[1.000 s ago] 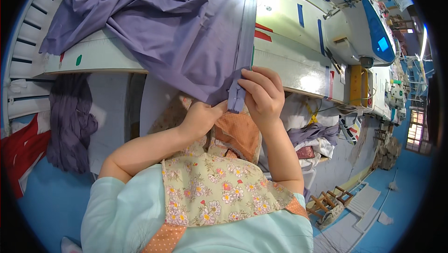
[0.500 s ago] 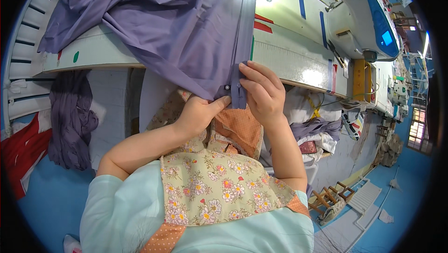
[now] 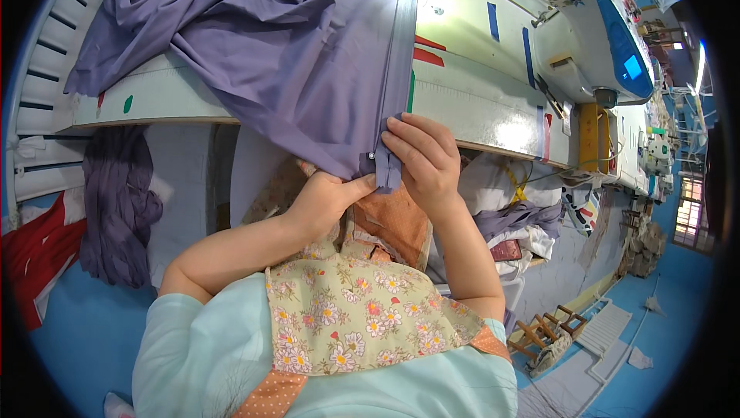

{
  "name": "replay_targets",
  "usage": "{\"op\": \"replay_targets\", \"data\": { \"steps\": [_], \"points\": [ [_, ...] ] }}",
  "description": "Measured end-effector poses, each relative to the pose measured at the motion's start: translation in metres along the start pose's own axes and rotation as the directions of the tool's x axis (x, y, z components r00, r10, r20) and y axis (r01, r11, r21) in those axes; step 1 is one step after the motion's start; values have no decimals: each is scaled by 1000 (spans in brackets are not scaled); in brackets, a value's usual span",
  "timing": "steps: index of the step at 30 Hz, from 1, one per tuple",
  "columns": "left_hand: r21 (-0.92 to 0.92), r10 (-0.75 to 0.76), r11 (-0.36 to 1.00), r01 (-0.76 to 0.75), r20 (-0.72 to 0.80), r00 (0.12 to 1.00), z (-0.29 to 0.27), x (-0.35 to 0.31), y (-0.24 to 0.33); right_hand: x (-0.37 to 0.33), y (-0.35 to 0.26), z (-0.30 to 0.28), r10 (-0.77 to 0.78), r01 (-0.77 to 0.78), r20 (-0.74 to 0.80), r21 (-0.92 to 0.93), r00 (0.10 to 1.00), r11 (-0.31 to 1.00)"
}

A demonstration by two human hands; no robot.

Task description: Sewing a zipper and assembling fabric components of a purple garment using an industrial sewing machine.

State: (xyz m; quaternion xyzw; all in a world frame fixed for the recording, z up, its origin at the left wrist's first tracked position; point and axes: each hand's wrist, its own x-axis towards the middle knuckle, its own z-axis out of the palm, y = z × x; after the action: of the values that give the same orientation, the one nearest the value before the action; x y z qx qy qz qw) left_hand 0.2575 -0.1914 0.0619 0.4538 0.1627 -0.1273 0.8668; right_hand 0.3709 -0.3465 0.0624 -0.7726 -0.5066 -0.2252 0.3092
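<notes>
Firstly, surface: one pale work table [image 3: 478, 102], glossy, marked with a ruled scale, red tape [image 3: 428, 56] and blue tape [image 3: 493, 22]. Upon it, at the right, one white-and-blue sewing machine [image 3: 617, 40]; at the table's near edge, one yellow box [image 3: 594, 140]. Room: blue floor [image 3: 69, 341]; white slatted rack [image 3: 54, 71], far left; red cloth [image 3: 42, 252] beneath; wooden stool [image 3: 547, 329], lower right.

Item in work: one purple cloth [image 3: 285, 71], heaped on the table, its near corner hanging over the edge between the hands; a narrow purple strip [image 3: 398, 55] along its right side.

Left hand [image 3: 327, 198]: curled, thumb pressed on the cloth's lower corner, pinching it; fingers behind largely hidden. Right hand [image 3: 428, 160]: fingers bent and close together, gripping the strip near its lower end; thumb hidden.
</notes>
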Motion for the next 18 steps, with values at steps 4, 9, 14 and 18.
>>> {"op": "replay_targets", "data": {
  "steps": [4, 9, 14, 18],
  "points": [
    [-116, -64, 991, 60, -26, 998, 4, -6, 10, 4, 3, 2, -16, 16, -26, -28, 1000, 999],
    [334, -294, 908, 254, 74, 953, -11, -8, 38, 17, 4, -4, -7, 4, 59, 48, 998, 999],
    [662, -126, 457, -594, 710, 693, -25, -9, 115, 30, 5, -14, 40, -50, 131, 74, 991, 996],
    [641, 312, 90, -762, 709, 633, -14, 42, 145, 39, 2, -16, 14, -27, 177, 71, 984, 997]
  ]
}}
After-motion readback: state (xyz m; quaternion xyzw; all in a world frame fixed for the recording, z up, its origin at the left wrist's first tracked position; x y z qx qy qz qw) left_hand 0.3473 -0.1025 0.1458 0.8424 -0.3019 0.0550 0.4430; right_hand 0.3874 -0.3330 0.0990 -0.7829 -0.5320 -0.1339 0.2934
